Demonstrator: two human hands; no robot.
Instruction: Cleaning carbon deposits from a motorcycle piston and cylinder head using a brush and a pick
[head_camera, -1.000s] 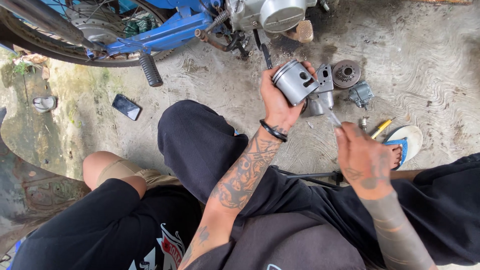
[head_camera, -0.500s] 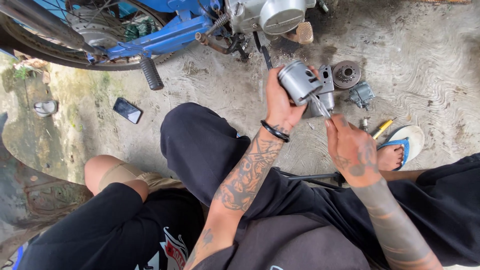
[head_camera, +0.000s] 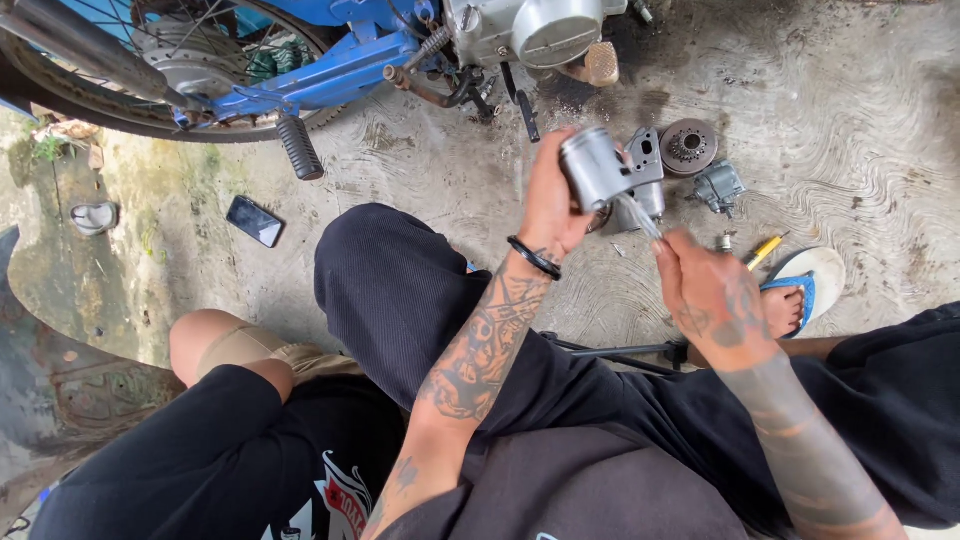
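Note:
My left hand (head_camera: 548, 205) grips a grey metal piston (head_camera: 592, 168) and holds it up above my knee, tilted on its side. My right hand (head_camera: 712, 295) is just below and to the right of it, holding a thin shiny metal tool (head_camera: 636, 213) whose tip reaches the piston's underside. A black band circles my left wrist. I sit on the concrete floor with my legs in dark shorts spread out.
A blue motorcycle (head_camera: 330, 70) with its engine (head_camera: 520, 30) stands at the top. Loose metal engine parts (head_camera: 690, 165) and a yellow-handled tool (head_camera: 762, 250) lie on the floor past my hands. A phone (head_camera: 254, 220) lies at left. My foot wears a blue-strapped sandal (head_camera: 805, 285).
My left hand has turned the piston from its crown facing me onto its side. My right hand has risen towards it, bringing the thin tool up to the piston.

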